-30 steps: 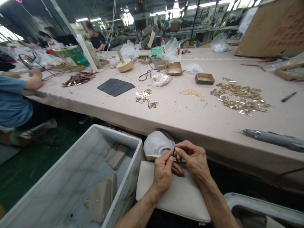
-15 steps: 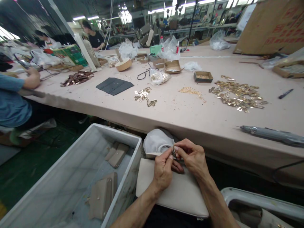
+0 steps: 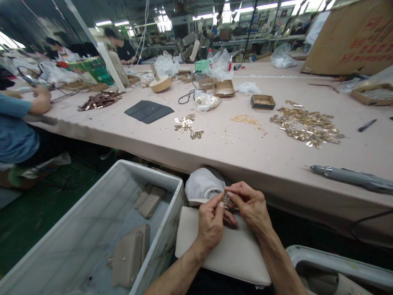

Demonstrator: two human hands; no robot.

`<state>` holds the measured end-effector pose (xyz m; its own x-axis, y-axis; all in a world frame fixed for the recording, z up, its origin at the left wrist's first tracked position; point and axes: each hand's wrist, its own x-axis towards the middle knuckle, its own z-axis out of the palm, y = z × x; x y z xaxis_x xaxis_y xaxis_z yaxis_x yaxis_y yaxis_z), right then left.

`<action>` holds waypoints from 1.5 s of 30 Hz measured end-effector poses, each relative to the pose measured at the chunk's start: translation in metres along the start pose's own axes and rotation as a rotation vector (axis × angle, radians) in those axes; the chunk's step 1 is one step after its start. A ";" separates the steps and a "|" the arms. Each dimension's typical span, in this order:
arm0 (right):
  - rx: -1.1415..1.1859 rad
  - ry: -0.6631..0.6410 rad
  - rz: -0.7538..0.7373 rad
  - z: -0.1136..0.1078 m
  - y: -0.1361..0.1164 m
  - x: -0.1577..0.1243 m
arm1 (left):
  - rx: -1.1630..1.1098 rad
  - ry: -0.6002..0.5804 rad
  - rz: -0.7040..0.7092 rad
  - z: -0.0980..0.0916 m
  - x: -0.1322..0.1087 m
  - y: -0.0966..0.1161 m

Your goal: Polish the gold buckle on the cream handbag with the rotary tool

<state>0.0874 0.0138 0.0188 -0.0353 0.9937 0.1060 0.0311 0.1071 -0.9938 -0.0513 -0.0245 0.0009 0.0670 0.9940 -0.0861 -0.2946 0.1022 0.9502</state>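
My left hand point(image 3: 211, 223) and my right hand point(image 3: 250, 205) meet over a beige bag point(image 3: 227, 250) that lies on my lap below the table edge. Both pinch a small metal buckle point(image 3: 226, 200) at the bag's top edge, fingers closed on it. A white cloth bundle point(image 3: 203, 185) sits just behind the hands. On the table beyond lie a heap of gold buckles point(image 3: 307, 125), a small group of gold clips point(image 3: 187, 125) and scattered tiny gold bits point(image 3: 247, 119).
A grey plastic crate point(image 3: 92, 229) at my left holds beige bag pieces point(image 3: 130, 254). A grey electric screwdriver point(image 3: 350, 177) lies at the table's right. A small box of parts point(image 3: 263, 101), a dark mat point(image 3: 148, 111) and brown straps point(image 3: 100, 100) lie farther off. A person in blue point(image 3: 18, 123) sits at left.
The hands stay in place on the buckle, with only slight finger shifts. The view has moved a little.
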 end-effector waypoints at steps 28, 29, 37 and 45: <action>-0.227 0.189 -0.133 -0.029 -0.013 0.008 | -0.018 0.222 0.030 0.008 0.005 0.005; -0.292 0.300 -0.144 -0.047 -0.016 0.011 | -0.032 0.226 0.040 0.007 0.005 0.003; -1.102 1.063 0.456 -0.216 -0.026 0.049 | -0.087 0.222 0.076 0.001 0.005 -0.008; -0.812 1.093 0.549 -0.264 -0.030 0.101 | -0.085 0.173 0.070 0.001 0.001 -0.001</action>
<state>0.3468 0.1195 0.0687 0.9120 0.4043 0.0695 0.3446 -0.6629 -0.6647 -0.0498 -0.0238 0.0005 -0.1190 0.9899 -0.0775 -0.3725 0.0279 0.9276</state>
